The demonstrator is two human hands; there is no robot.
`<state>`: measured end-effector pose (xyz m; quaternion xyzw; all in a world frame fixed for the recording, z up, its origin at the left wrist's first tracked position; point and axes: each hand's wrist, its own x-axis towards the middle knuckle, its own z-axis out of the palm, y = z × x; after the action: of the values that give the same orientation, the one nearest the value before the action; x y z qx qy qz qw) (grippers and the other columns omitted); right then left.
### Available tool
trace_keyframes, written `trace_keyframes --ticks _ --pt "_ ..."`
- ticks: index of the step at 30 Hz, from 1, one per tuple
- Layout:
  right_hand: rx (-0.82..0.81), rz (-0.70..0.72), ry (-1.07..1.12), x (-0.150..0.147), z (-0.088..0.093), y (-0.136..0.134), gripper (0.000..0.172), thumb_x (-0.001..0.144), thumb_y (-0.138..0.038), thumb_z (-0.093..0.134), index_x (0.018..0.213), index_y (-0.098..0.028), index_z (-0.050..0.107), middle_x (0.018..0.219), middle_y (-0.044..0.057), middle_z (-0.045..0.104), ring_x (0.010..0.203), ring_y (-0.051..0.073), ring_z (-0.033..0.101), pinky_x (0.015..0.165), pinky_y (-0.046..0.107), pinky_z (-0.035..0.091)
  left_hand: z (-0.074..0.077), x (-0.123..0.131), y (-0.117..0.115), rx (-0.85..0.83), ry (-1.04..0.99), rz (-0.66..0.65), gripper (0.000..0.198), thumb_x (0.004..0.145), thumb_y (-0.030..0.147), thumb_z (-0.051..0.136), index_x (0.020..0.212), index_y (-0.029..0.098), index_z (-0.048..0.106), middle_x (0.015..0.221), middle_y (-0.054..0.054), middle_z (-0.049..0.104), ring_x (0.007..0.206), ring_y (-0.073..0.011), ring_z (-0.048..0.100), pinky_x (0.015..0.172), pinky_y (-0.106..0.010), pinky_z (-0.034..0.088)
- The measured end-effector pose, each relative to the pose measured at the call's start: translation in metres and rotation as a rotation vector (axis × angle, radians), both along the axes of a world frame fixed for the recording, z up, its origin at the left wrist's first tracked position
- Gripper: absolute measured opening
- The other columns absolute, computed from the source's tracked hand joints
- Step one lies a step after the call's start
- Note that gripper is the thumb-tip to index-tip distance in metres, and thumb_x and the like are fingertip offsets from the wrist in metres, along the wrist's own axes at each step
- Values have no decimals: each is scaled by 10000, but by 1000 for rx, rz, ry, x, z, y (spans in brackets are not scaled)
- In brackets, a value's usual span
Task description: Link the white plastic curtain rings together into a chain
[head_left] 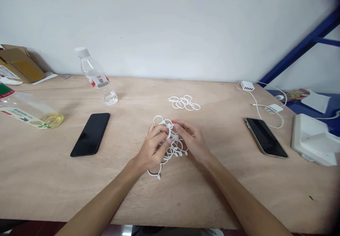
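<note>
A loose pile of white plastic rings with small tabs [172,150] lies on the wooden table in front of me. Over its left side, my left hand [156,145] pinches one white ring [169,132] between thumb and fingers, lifted a little above the others. My right hand [193,138] comes in from the right, its thumb and forefinger close together at the top of that same ring. Whether the right fingertips grip it firmly is hard to see. Farther back, a smaller group of similar rings [183,103] lies flat on the table.
At left stand a clear water bottle [99,78] and a bottle with yellow liquid [34,114], near a black phone [90,135] and a cardboard box [22,64]. On the right are another phone [265,137], a white charger with cables [247,86] and a white device [313,138].
</note>
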<state>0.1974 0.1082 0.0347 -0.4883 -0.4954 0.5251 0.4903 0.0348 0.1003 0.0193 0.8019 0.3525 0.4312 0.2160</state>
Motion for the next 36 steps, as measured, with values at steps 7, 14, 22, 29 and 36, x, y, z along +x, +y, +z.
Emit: trace_keyframes --ticks 7,14,22,29,36 --pt "-59 -20 69 -2 -3 -2 288 706 -444 737 805 -176 703 720 9 655 636 138 558 593 269 457 3 0 -1 2 -71 25 205 925 246 456 760 178 558 919 -79 586 937 -210 508 867 -383 411" --pt "-155 -21 285 -9 0 -5 272 660 -421 779 768 -188 689 714 5 675 623 140 582 598 268 479 -4 2 2 -114 103 214 282 924 370 454 1134 205 545 1051 -69 637 983 -229 516 896 -405 362" --pt "-99 77 176 -10 3 -6 266 702 -434 730 702 -169 710 669 -1 645 628 130 558 598 257 444 -9 0 6 -77 99 170 567 956 566 202 731 189 562 677 -26 569 718 -197 488 741 -355 347" --pt "-127 89 158 -9 4 -9 323 676 -471 733 635 -161 651 606 -7 591 561 121 514 537 253 416 -5 1 7 -190 -77 106 657 896 692 181 636 194 521 631 -23 540 654 -178 472 714 -327 393" --pt "-99 102 93 -8 1 -8 344 693 -491 704 629 -163 620 606 -7 556 564 119 482 527 247 387 -5 1 8 -245 -142 79 610 903 654 284 662 175 575 665 -28 585 657 -168 487 728 -316 397"
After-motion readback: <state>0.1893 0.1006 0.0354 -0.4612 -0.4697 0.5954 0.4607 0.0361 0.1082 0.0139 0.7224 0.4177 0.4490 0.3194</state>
